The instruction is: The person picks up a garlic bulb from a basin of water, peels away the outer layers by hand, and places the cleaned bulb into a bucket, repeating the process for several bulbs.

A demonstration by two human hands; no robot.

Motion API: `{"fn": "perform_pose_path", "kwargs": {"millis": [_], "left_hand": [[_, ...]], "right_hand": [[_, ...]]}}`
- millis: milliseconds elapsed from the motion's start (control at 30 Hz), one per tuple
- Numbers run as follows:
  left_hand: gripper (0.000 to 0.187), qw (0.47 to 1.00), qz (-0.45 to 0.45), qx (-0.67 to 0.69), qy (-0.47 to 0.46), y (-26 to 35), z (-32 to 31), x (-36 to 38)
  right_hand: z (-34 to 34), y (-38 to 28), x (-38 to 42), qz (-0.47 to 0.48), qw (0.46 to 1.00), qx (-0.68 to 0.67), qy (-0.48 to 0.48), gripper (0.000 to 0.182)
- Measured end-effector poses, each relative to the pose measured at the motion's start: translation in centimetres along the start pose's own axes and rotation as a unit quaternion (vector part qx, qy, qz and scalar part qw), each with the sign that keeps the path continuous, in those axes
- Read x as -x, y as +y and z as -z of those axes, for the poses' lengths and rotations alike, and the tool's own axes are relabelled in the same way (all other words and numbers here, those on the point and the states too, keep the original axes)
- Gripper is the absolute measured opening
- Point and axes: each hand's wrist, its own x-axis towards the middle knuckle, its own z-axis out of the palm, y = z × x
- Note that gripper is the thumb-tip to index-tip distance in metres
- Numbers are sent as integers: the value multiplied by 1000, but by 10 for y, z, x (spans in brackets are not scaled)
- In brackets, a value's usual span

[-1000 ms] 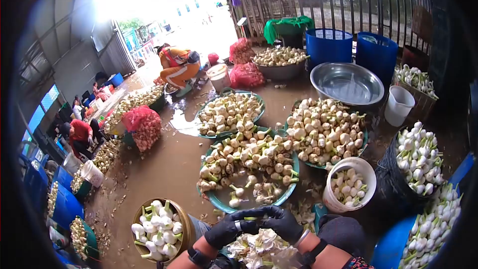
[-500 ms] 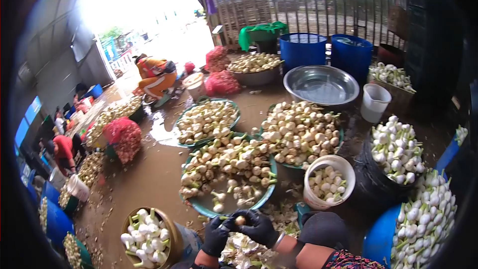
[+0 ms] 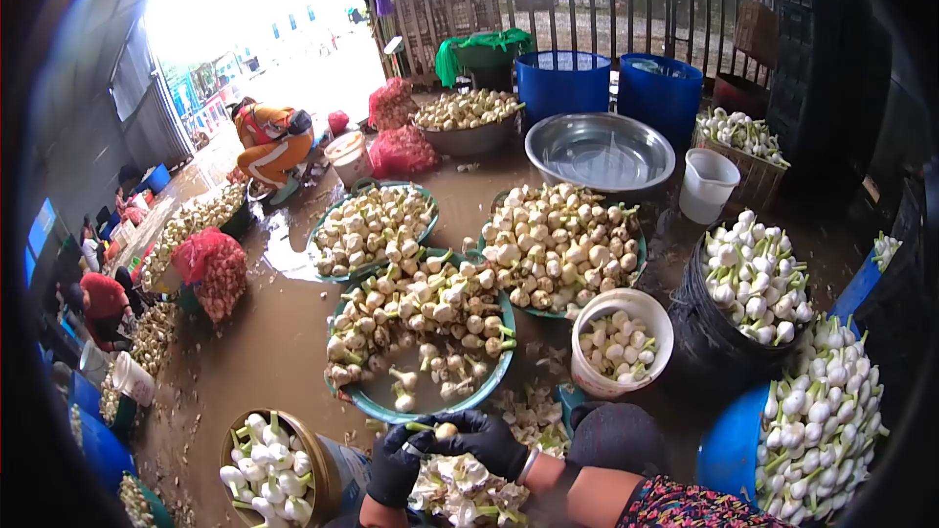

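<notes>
Wet floor (image 3: 245, 352) lies beyond the gloved fingers (image 3: 471, 421), the right hand (image 3: 486, 446) pinching a garlic bulb (image 3: 446, 431) at its fingertips, left hand (image 3: 394, 470) curled near the stem (image 3: 419, 426), grip unclear, peelings (image 3: 460, 491) below.

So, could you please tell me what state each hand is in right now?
Left hand: fingers curled by the stem of a garlic bulb; whether it grips anything cannot be told.
Right hand: closed, holding that bulb.

Black-gloved hands (image 3: 491, 444), cream bulb (image 3: 446, 430), multicoloured patterned sleeve (image 3: 693, 506)
</notes>
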Motion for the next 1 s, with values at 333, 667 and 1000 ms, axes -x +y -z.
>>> {"fn": "perform_pose_path", "kwargs": {"millis": [333,667,1000], "left_hand": [[24,979,130,157,-4,6,-7,-8],[22,987,90,132,0,-14,-4,-9],[21,999,43,-20,-3,-19,-4,-10]], "right_hand": [[-5,-13,-1,26,998,-7,64,33],[-5,-22,2,-65,994,-9,90,28],[-5,-27,2,-234,940,-250,-4,34]]}}
